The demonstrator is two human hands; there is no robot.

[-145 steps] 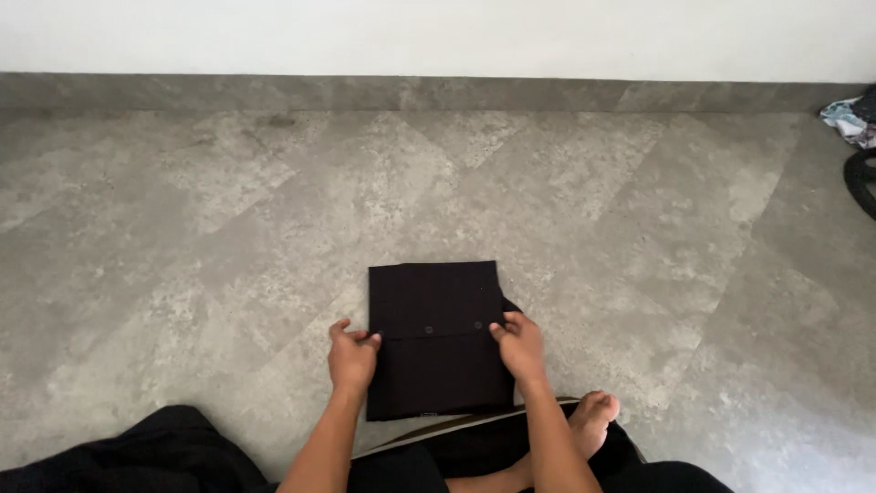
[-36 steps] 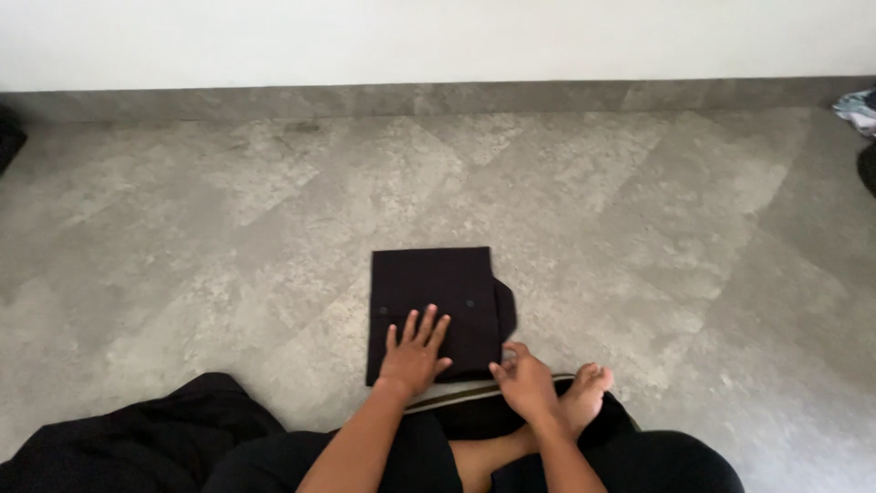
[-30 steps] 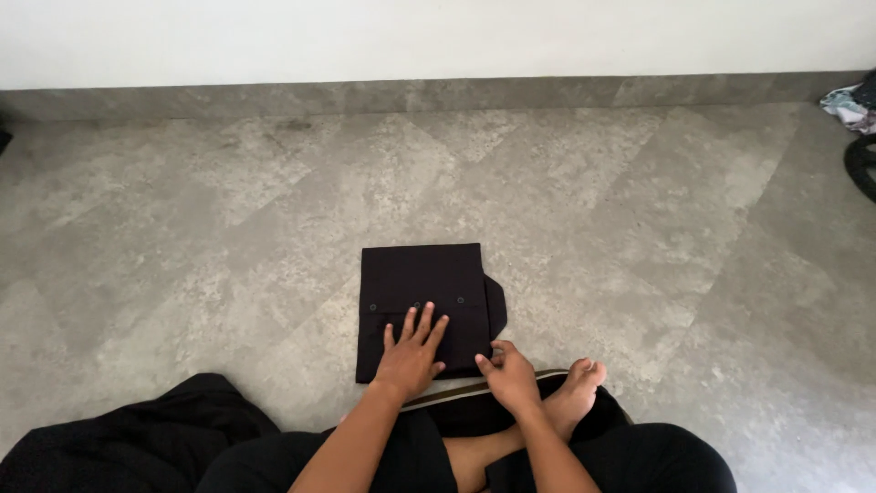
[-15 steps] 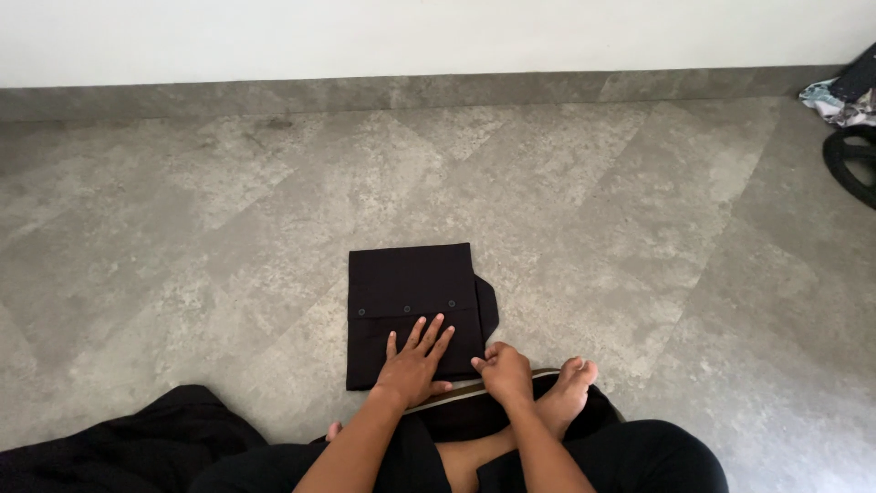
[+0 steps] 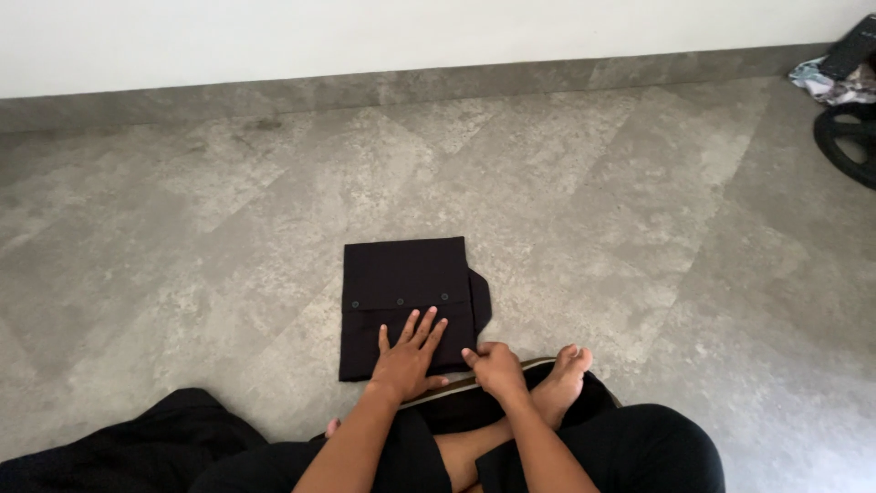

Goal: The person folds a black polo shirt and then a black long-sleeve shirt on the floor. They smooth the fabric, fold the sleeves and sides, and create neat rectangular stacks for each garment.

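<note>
I see my left hand (image 5: pixel 406 361) lying flat on the folded black garment (image 5: pixel 406 292), palm down, fingers (image 5: pixel 422 330) spread apart and pressing on its near half. The garment sits on the grey stone floor (image 5: pixel 228 246) just in front of my crossed legs, folded into a neat rectangle, with a row of small buttons (image 5: pixel 400 301) running across its middle. A small flap of cloth sticks out past its right edge.

My right hand (image 5: pixel 495 365) rests at the near right corner of the garment, fingers curled together into a loose fist; I cannot tell whether they pinch the cloth edge or only touch it. Just beside that hand is my bare foot (image 5: pixel 564 383), resting on a dark cushion (image 5: pixel 474 402) with a pale trim that lies under my legs.

To my left, near my knee, a heap of black cloth (image 5: pixel 137 447) lies on the floor, well apart from the folded piece. Far off at the upper right, by the wall (image 5: pixel 365 36), are a dark ring-shaped object (image 5: pixel 844 146) and some bunched patterned fabric (image 5: pixel 826 82).
</note>
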